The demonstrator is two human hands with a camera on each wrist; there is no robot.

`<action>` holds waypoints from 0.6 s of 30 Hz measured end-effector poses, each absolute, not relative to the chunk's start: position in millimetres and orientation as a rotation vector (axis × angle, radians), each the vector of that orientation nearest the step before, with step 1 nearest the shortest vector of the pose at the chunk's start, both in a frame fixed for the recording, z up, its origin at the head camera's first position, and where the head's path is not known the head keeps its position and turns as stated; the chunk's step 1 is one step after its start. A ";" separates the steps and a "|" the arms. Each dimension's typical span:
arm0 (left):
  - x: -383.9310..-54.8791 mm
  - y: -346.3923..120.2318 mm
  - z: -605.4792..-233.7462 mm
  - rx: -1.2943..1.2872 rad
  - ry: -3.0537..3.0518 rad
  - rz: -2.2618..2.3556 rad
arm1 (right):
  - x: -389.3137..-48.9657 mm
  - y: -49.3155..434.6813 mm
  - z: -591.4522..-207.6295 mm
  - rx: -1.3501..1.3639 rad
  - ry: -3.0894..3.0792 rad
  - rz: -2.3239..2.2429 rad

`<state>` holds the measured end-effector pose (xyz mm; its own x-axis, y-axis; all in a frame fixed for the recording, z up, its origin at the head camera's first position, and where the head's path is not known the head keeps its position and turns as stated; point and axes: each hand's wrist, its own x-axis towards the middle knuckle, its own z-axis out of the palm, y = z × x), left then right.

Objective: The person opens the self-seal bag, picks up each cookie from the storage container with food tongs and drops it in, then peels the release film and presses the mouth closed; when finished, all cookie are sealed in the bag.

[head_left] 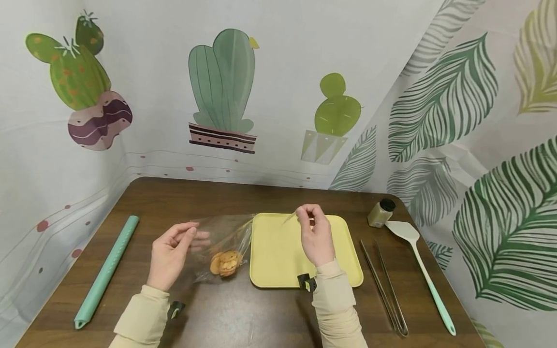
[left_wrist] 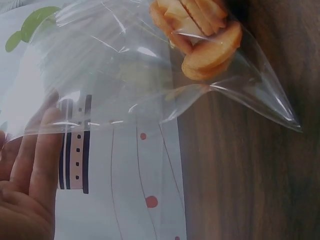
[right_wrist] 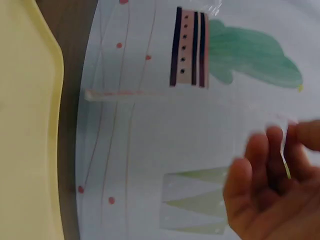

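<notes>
A clear plastic bag (head_left: 219, 232) holds several golden-brown cookies (head_left: 227, 263), bunched at its bottom. My left hand (head_left: 171, 251) pinches the bag's upper left edge between thumb and forefinger, other fingers spread behind it. In the left wrist view the bag stretches out from the fingers (left_wrist: 42, 160), with the cookies (left_wrist: 210, 45) near the top. Over the yellow tray (head_left: 274, 261), my right hand (head_left: 316, 237) pinches a thin pale strip (head_left: 289, 218), which slants down from the fingertips. That strip (right_wrist: 125, 94) is blurred in the right wrist view; I cannot tell its kind.
A green ridged rod (head_left: 106, 273) lies at the left of the brown table (head_left: 226, 319). Right of the tray are metal tongs (head_left: 385, 285), a white spatula with a green handle (head_left: 422, 261) and a small black-lidded jar (head_left: 381, 212). A printed cloth (head_left: 283, 96) hangs behind.
</notes>
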<state>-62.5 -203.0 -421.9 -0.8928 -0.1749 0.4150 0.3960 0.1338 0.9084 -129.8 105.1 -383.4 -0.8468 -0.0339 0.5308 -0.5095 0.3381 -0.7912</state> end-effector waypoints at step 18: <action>-64.5 -205.4 -422.4 -0.226 -2.008 -1.792 | -49.4 64.8 -431.3 1.606 -2.452 0.793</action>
